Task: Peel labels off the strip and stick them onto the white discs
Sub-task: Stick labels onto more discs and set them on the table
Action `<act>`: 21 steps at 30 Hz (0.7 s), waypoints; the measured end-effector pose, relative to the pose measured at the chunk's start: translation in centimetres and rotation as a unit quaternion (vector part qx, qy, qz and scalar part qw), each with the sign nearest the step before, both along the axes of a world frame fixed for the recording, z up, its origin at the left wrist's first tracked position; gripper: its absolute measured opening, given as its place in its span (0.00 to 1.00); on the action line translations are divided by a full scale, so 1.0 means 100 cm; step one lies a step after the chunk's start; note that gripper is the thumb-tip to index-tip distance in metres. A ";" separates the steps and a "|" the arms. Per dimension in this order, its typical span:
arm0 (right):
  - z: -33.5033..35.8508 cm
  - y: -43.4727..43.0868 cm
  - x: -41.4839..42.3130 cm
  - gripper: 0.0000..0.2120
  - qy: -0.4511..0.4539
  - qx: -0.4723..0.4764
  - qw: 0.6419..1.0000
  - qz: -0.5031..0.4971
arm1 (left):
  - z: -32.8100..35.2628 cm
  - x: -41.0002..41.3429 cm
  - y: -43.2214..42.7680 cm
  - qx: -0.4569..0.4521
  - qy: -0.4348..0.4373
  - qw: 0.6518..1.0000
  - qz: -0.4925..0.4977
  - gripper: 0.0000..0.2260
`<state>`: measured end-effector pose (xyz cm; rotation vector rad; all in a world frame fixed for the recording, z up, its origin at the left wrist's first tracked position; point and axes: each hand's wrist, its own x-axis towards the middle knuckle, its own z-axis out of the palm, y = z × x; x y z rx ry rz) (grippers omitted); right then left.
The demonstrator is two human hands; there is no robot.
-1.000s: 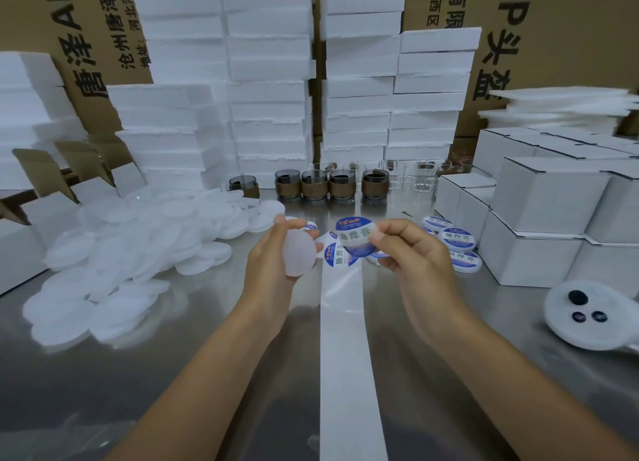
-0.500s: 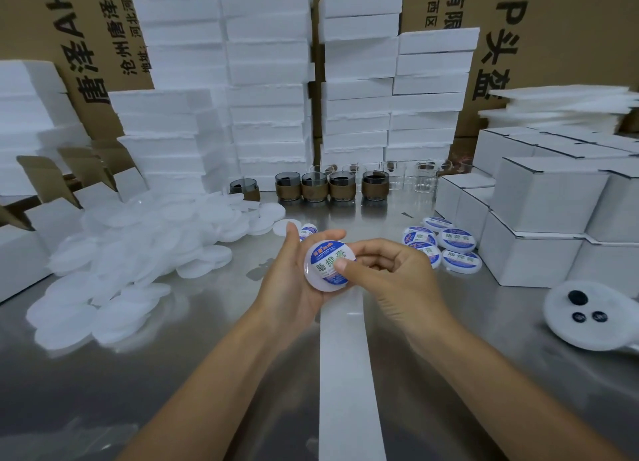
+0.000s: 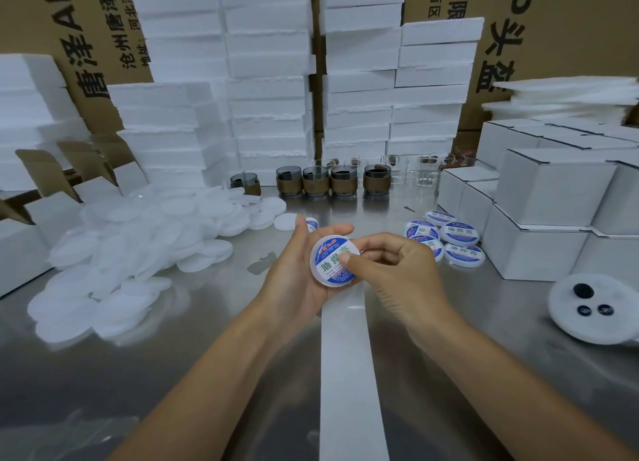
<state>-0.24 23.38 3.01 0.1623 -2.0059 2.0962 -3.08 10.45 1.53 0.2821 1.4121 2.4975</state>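
Out to the left of the left hand (image 3: 294, 277) a loose heap of blank discs (image 3: 138, 246) spreads over the steel table (image 3: 173, 363); to the right of the right hand (image 3: 401, 277) lies a small cluster of labelled discs (image 3: 449, 239), touching one another, with white cartons (image 3: 539, 218) just beyond them and a round white pad (image 3: 594, 308) bearing three dark dots nearer the person; beyond both hands stands a row of brown-banded cups (image 3: 332, 180) in front of tall stacks of foam slabs (image 3: 269, 80); the backing strip (image 3: 345, 363) runs along the table beneath and between the forearms, its far end hidden by the hands, though a printed label (image 3: 311, 223) peeks out just past the left thumb; the left hand cradles a white disc (image 3: 320, 274) upright, thumb over its far edge and fingers wrapped behind; a blue-and-white label (image 3: 328, 265) covers its face; the right hand is curled, its thumb pressing on the label and its forefinger hooked against the disc's far right rim.
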 end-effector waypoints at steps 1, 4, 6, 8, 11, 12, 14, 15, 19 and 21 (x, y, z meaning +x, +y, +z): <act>0.000 0.000 0.000 0.07 0.000 0.002 1.000 0.000 | 0.000 0.000 0.000 0.001 0.001 1.000 -0.002 0.28; 0.000 0.001 0.000 0.07 -0.003 0.014 1.000 0.001 | 0.000 0.001 0.001 0.005 0.002 1.000 -0.011 0.28; -0.001 0.001 0.000 0.07 -0.003 0.018 1.000 -0.001 | 0.001 0.001 0.001 0.009 0.002 1.000 -0.017 0.28; -0.001 0.001 -0.001 0.07 -0.001 0.017 1.000 -0.003 | 0.001 0.001 0.001 0.014 0.002 1.000 -0.024 0.27; -0.002 0.001 -0.001 0.07 0.000 0.020 1.000 -0.007 | 0.002 0.002 0.002 0.017 0.002 0.999 -0.029 0.27; -0.002 0.001 -0.002 0.07 0.001 0.021 1.000 -0.008 | 0.002 0.002 0.002 0.017 0.003 0.999 -0.030 0.27; -0.003 0.001 -0.003 0.07 0.003 0.022 1.000 -0.013 | 0.002 0.002 0.002 0.016 0.005 0.999 -0.031 0.27; -0.003 0.001 -0.003 0.07 0.005 0.023 1.000 -0.018 | 0.002 0.002 0.002 0.017 0.006 0.999 -0.031 0.27; -0.006 0.000 -0.003 0.07 0.010 0.034 0.999 -0.037 | 0.002 0.002 0.003 0.014 0.009 0.999 -0.031 0.27; -0.007 0.001 -0.004 0.07 0.009 0.039 0.998 -0.043 | 0.002 0.003 0.004 0.012 0.008 0.999 -0.036 0.26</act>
